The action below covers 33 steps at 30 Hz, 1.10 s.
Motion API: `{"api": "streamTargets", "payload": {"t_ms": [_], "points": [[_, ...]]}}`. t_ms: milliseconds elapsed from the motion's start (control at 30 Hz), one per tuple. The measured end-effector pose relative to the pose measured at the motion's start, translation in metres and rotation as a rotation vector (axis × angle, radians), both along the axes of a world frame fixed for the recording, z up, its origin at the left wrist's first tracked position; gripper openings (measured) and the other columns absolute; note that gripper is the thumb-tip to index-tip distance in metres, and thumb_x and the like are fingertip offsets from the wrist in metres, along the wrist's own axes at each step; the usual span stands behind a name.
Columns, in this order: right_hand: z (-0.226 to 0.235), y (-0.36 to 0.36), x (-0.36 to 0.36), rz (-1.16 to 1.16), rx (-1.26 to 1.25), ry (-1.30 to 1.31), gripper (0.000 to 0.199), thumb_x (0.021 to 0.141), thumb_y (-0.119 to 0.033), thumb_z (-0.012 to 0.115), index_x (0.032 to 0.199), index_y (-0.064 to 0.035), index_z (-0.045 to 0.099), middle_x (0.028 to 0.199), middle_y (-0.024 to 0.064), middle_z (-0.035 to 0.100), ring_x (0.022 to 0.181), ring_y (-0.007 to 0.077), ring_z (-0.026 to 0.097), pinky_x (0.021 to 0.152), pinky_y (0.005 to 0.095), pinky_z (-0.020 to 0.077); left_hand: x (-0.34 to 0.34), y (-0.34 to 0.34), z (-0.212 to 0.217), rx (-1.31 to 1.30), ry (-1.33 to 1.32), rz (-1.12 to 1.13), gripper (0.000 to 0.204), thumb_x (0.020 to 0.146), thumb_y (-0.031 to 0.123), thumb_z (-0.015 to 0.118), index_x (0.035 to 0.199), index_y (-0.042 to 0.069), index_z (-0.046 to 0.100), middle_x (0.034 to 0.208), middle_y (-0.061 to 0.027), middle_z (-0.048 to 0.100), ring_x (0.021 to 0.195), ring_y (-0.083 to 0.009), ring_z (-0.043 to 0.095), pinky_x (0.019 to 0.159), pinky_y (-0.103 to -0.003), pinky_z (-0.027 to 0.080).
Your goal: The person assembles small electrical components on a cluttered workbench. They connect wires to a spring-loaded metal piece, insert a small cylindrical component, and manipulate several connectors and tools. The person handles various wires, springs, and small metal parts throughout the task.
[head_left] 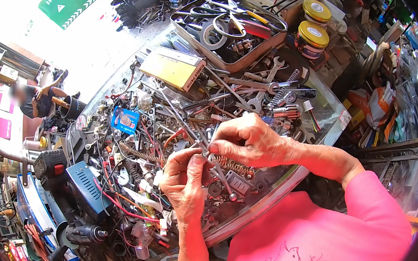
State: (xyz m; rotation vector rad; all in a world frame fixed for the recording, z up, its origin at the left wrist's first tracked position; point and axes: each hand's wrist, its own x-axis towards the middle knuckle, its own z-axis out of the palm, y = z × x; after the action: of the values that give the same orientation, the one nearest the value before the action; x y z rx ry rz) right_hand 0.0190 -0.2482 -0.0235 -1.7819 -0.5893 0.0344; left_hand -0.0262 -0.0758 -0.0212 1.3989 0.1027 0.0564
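My left hand and my right hand meet over the middle of a cluttered workbench. Thumb and fingers of both are pinched around a slim metal part; its exact kind is hard to make out, since the fingers cover much of it. Just below them a metal rod with a ball-shaped end slants toward the bench's near edge, and whether it joins the held part I cannot tell. A coil spring lies under my right hand, close to a small grey metal block.
Behind my hands are a yellow and white box, a tool tray with scissors and tape, and an open-end wrench. Two yellow-lidded tins stand right. A blue metal box and a power drill sit left. Someone sits far left.
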Motion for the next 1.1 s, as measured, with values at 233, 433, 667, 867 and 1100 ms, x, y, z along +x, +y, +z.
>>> {"api": "streamTargets", "payload": {"t_ms": [233,433,667,867,1100], "points": [[0.001,-0.002,0.006,-0.262,0.193,0.215,0.017,0.085,-0.014,0.065,0.086,0.0026,0.063,0.061,0.002,0.058,0.051,0.0045,0.046,0.046,0.0236,0.0372,0.006,0.004,0.004,-0.036,-0.021,0.229,0.014,0.089,0.009,0.06,0.101,0.003,0.056,0.069,-0.0034,0.059,0.049,-0.0051,0.049,0.04,-0.016,0.033],[-0.004,-0.002,0.012,-0.359,-0.057,-0.169,0.016,0.08,-0.009,0.064,0.091,0.0018,0.063,0.082,0.0151,0.064,0.069,0.0257,0.063,0.061,0.0328,0.0499,0.006,0.006,-0.002,-0.045,-0.042,0.29,0.021,0.082,0.0,0.065,0.101,0.003,0.057,0.078,-0.0021,0.06,0.058,-0.0053,0.053,0.045,-0.016,0.038],[-0.009,0.0,0.011,-0.315,-0.134,-0.274,0.019,0.079,-0.009,0.064,0.095,0.0004,0.062,0.089,0.0151,0.064,0.076,0.0293,0.064,0.065,0.034,0.051,0.004,0.007,-0.001,0.031,-0.018,0.25,0.016,0.081,-0.004,0.062,0.096,0.0,0.058,0.08,-0.0034,0.061,0.061,-0.0065,0.056,0.051,-0.017,0.041],[-0.002,-0.003,0.012,-0.352,-0.124,-0.239,0.017,0.08,-0.01,0.065,0.092,0.0018,0.063,0.087,0.0163,0.065,0.076,0.0287,0.065,0.064,0.0332,0.0504,0.006,0.005,-0.002,0.03,-0.043,0.292,0.009,0.088,0.01,0.061,0.094,0.003,0.059,0.074,-0.0035,0.063,0.053,-0.0054,0.052,0.047,-0.017,0.038],[0.007,-0.005,0.01,-0.316,-0.035,-0.127,0.022,0.08,-0.019,0.069,0.075,0.0016,0.065,0.063,0.0119,0.06,0.053,0.0177,0.056,0.048,0.0309,0.0428,0.007,0.004,0.001,0.082,-0.007,0.387,0.016,0.091,0.023,0.059,0.09,0.007,0.06,0.057,0.0017,0.054,0.038,-0.0018,0.039,0.033,-0.016,0.024]]}}
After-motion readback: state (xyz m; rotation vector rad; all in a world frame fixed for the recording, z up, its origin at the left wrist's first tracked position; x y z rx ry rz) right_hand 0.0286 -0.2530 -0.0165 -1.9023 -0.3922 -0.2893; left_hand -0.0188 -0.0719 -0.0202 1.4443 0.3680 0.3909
